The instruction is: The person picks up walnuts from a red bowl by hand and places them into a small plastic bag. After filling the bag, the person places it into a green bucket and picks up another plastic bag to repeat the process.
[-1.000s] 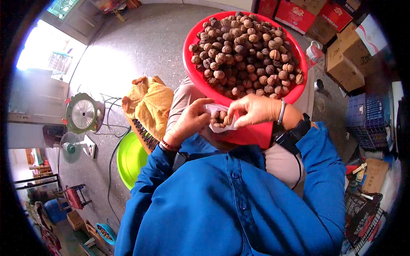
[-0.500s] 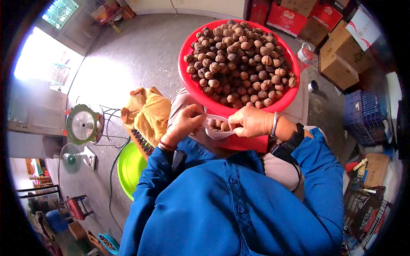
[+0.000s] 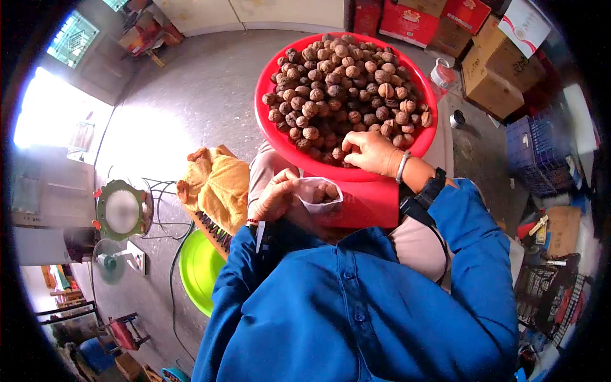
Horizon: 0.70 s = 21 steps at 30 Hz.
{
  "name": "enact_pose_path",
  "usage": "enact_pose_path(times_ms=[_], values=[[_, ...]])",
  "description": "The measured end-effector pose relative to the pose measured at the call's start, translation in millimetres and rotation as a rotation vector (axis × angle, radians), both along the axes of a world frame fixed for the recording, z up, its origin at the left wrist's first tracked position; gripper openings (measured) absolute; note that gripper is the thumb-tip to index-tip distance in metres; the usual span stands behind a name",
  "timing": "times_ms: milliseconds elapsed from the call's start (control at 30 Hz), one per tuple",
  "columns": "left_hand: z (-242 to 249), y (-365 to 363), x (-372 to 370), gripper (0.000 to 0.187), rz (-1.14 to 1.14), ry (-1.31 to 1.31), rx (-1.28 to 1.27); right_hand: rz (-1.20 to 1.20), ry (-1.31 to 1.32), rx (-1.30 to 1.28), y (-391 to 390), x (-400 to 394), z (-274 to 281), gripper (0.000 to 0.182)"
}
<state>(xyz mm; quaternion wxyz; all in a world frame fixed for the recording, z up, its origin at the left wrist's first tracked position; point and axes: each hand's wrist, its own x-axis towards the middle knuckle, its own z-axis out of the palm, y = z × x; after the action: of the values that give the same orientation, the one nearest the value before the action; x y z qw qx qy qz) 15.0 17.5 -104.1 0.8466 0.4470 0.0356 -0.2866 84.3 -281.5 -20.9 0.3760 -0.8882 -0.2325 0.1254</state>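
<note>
My left hand (image 3: 275, 196) is closed on the edge of a small white bag (image 3: 308, 198), its mouth facing up and a few walnuts (image 3: 327, 192) showing inside. A big red basin (image 3: 266, 130) heaped with brown walnuts (image 3: 356, 83) stands in front of me. Over its near rim reaches my right hand (image 3: 377, 154), thumb and forefinger bent and apart, fingertips close to the nearest walnuts. I see no walnut held between those fingers. Beneath the basin is a red support (image 3: 366, 200), just right of the bag.
On my left are a yellow cloth (image 3: 223, 181), a lime-green basin (image 3: 198, 270) and a round fan (image 3: 121, 213) with cables. Cardboard boxes (image 3: 493, 79) and a dark blue crate (image 3: 538, 156) stand to the right.
My right hand has let go of the bag's rim and moved up to the walnuts in the basin. My left hand keeps the bag, now lower and slightly left. The view has shifted slightly.
</note>
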Motion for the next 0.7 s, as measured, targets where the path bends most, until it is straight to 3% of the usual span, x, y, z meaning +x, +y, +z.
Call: enact_pose_path(times_ms=[200,367,633,700], values=[[-4.9,8.4,0.5,0.017,-0.072,-0.031,-0.059,0.007,-0.182,-0.058,14.6,6.0,-28.3,0.024],[3.9,2.8,0.3,0.037,-0.008,-0.074,-0.252,0.047,-0.259,-0.041,19.1,12.1,-44.6,0.019],[6.0,2.3,-0.7,0.038,-0.017,-0.015,-0.143,0.005,-0.234,-0.030,21.4,13.0,-41.8,0.018],[-2.1,9.5,0.7,0.047,-0.098,-0.090,-0.158,-0.008,-0.213,-0.039,21.7,11.7,-35.0,0.019]])
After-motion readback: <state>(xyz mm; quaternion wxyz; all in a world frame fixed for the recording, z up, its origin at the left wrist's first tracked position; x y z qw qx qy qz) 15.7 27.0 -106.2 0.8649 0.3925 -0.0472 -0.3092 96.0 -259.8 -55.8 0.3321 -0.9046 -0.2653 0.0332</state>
